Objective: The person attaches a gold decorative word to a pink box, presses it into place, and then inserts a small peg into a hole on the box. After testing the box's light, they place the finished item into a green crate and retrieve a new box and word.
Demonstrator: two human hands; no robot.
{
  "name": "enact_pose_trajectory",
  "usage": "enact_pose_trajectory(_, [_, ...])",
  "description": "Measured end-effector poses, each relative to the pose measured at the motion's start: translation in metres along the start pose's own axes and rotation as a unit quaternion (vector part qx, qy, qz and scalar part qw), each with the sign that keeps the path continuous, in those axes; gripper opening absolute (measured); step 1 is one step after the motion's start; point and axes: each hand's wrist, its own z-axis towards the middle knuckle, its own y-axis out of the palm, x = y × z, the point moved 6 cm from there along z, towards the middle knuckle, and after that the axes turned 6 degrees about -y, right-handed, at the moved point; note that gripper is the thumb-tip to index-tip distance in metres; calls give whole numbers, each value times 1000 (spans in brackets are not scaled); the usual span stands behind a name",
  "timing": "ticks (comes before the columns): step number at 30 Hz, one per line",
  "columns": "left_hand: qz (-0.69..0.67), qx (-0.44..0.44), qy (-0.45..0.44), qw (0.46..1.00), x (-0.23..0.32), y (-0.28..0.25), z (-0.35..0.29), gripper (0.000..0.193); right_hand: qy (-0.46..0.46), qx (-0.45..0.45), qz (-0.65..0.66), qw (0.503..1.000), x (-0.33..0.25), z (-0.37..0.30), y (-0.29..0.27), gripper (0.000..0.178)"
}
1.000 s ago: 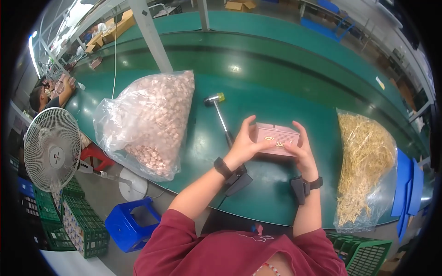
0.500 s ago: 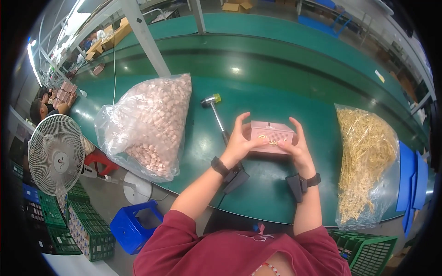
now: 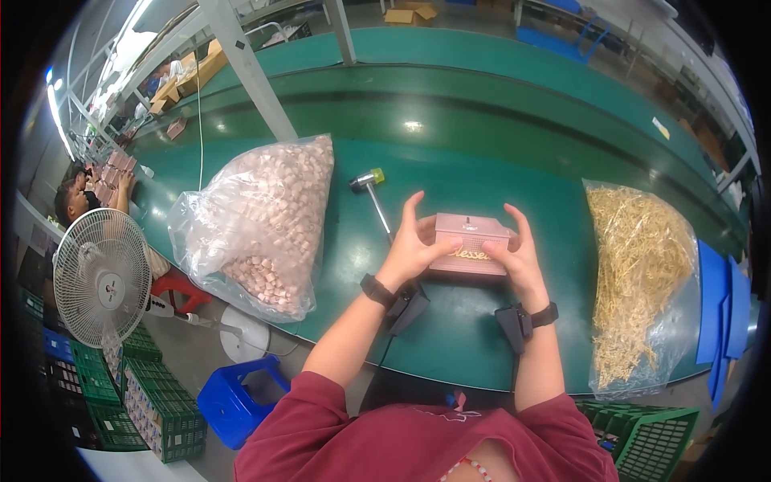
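A small pink box (image 3: 470, 226) with a slotted top is between my hands over the green bench, its front toward me. My left hand (image 3: 408, 251) grips its left side and my right hand (image 3: 524, 261) its right side. Both thumbs press on the front, at the ends of a gold script-letter piece (image 3: 472, 255) lying across it. Whether the box rests on the bench or is slightly lifted, I cannot tell. Left of the box, a mallet (image 3: 369, 186) with a black and yellow head lies with its handle toward my left hand.
A clear bag of small pink pieces (image 3: 269, 217) stands at left, a clear bag of gold pieces (image 3: 638, 273) at right, near blue sheets (image 3: 723, 309). By the bench's left edge are a fan (image 3: 100, 277), a blue stool (image 3: 241, 402) and green crates (image 3: 165, 410). A co-worker (image 3: 76, 197) handles pink boxes far left.
More of the gold lettering shows now between my thumbs, as my left thumb has shifted up and left. The box is still between both hands.
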Motion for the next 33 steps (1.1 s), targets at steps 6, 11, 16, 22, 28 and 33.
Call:
enact_pose_trajectory(6, [12,34,-40,999,1,1,-4,97,-63,-46,-102,992,-5,-5,7,92])
enact_pose_trajectory(11, [42,2,1,999,3,8,-7,101,-42,-34,-90,994,0,-7,11,96])
enact_pose_trajectory(16, [100,11,26,995,3,11,-8,104,-43,-51,-57,996,-1,-6,9,95])
enact_pose_trajectory(22, [124,31,35,991,8,11,-10,100,-45,-39,-61,996,3,-2,4,93])
enact_pose_trajectory(28, [190,48,15,981,22,14,-13,94,-76,-21,-72,994,1,0,6,89])
enact_pose_trajectory(33, [209,46,8,977,25,13,-12,91,-81,-11,-62,995,-1,0,8,84])
